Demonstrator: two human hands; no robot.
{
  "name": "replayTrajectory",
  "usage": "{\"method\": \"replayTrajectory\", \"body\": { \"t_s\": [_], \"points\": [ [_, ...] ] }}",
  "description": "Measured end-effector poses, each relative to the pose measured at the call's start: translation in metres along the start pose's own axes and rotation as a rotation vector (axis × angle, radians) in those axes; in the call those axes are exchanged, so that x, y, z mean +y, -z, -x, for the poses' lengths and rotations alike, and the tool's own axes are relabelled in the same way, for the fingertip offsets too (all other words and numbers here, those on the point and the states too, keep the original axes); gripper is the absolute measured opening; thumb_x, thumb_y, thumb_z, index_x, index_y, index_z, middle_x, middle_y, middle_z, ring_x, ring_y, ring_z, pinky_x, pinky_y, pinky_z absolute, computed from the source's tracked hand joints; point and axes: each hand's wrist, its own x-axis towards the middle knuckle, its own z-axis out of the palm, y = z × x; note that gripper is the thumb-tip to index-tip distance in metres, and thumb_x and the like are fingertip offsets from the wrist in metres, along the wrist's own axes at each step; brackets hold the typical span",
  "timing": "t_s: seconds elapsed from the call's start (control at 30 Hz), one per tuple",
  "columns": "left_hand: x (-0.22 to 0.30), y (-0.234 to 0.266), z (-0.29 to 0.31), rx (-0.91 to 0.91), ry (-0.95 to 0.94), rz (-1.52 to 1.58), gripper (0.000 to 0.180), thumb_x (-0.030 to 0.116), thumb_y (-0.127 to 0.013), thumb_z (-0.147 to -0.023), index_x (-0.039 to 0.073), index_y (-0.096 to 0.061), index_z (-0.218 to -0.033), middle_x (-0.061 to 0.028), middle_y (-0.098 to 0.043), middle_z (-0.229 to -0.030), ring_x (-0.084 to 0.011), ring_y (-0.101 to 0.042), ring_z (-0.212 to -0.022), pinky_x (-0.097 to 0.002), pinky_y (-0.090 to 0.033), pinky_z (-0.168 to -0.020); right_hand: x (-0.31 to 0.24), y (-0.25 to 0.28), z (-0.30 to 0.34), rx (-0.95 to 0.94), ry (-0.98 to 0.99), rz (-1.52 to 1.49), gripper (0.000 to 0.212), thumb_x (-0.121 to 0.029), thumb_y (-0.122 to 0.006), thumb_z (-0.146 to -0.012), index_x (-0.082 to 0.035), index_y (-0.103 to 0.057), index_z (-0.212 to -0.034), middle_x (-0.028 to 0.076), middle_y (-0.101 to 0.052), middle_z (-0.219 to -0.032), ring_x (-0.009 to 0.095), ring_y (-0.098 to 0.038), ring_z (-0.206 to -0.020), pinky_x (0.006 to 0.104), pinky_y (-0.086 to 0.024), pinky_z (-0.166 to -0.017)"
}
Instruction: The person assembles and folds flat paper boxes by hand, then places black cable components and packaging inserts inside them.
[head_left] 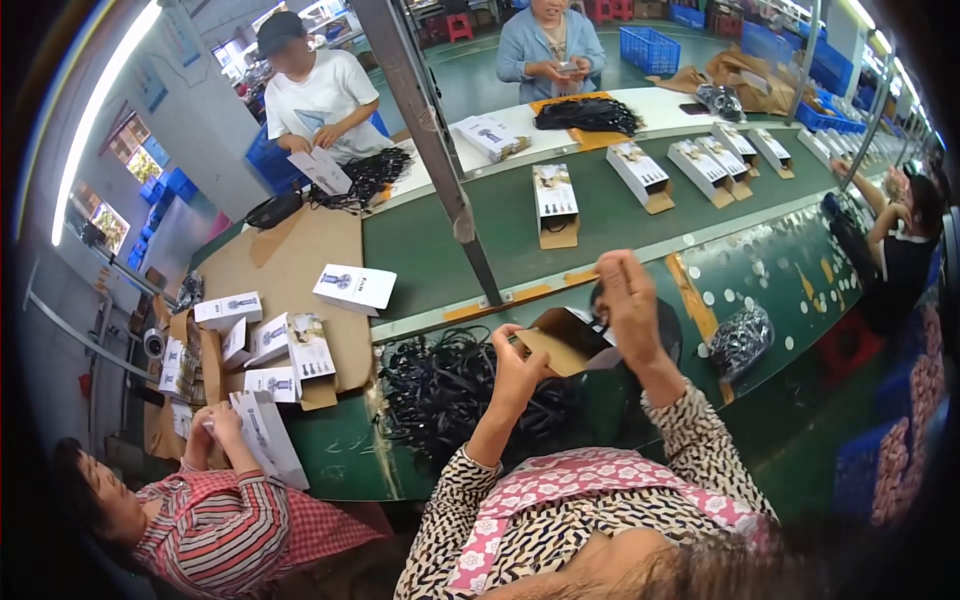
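In front of me is a small carton (553, 358), its open end and brown inside facing up. My left hand (516, 372) is closed on the carton's near left edge, thumb against a brown flap. Over the far right side of the opening is my right hand (630, 312), its fingers pressed together. Something dark shows beside those fingers, but the hand hides most of it. A heap of thin black cords (425, 395) lies on the green bench just left of and below the carton.
Printed white cartons with open flaps (555, 200) stand on the green conveyor belt (500, 225). A metal post (440, 150) rises ahead. Co-workers (215, 500) handle cartons at left and across the belt. A clear plastic bag of parts (742, 343) lies at right.
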Motion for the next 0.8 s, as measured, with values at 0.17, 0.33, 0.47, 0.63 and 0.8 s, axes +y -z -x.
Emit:
{"method": "replayTrajectory", "body": {
  "t_s": [0.17,0.33,0.47,0.63,0.8],
  "points": [
    [0.011,-0.015,-0.004,-0.06,0.099,0.078,0.049,-0.001,-0.051,-0.078,0.006,-0.016,-0.113,-0.0191,-0.045,-0.108,-0.0264,-0.057,-0.092,-0.0371,-0.057,-0.068,0.029,-0.013,0.002,-0.288,0.584,0.616,0.01,-0.012,-0.056,-0.085,-0.002,-0.053,-0.088,0.013,-0.054,-0.08,0.031,-0.055,-0.072,0.0373,-0.046,-0.061],
    [0.011,-0.018,-0.018,0.028,0.051,0.014,0.046,-0.004,-0.048,-0.079,0.008,-0.019,-0.113,-0.0182,-0.048,-0.103,-0.0245,-0.059,-0.085,-0.0355,-0.056,-0.067,0.024,-0.001,-0.022,-0.459,0.467,0.58,0.017,-0.013,-0.059,-0.08,0.001,-0.056,-0.09,0.016,-0.054,-0.092,0.034,-0.054,-0.087,0.0398,-0.046,-0.073],
    [0.01,-0.015,-0.037,0.056,0.04,0.162,0.039,-0.003,-0.044,-0.08,0.008,-0.021,-0.109,-0.0186,-0.047,-0.103,-0.0259,-0.059,-0.083,-0.0359,-0.056,-0.064,0.031,0.04,-0.037,-0.145,0.387,0.61,0.01,-0.006,-0.059,-0.08,0.003,-0.055,-0.083,0.016,-0.056,-0.08,0.035,-0.055,-0.075,0.0389,-0.046,-0.068],
    [-0.02,-0.026,-0.073,0.115,-0.025,0.228,0.034,-0.004,-0.044,-0.081,0.009,-0.023,-0.105,-0.0175,-0.046,-0.105,-0.0231,-0.059,-0.086,-0.0357,-0.054,-0.075,0.157,0.098,-0.002,-0.406,0.046,0.946,0.02,-0.02,-0.057,-0.082,0.0,-0.055,-0.08,0.021,-0.057,-0.08,0.037,-0.057,-0.077,0.0437,-0.047,-0.064],
    [-0.07,-0.038,-0.163,0.176,-0.137,0.268,0.036,-0.003,-0.05,-0.082,0.01,-0.024,-0.103,-0.0137,-0.045,-0.107,-0.0212,-0.055,-0.093,-0.0348,-0.05,-0.081,0.203,0.07,0.061,-0.81,-0.22,0.949,0.045,-0.038,-0.061,-0.078,-0.005,-0.047,-0.105,0.02,-0.059,-0.091,0.039,-0.059,-0.084,0.048,-0.048,-0.065]
  ]
}}
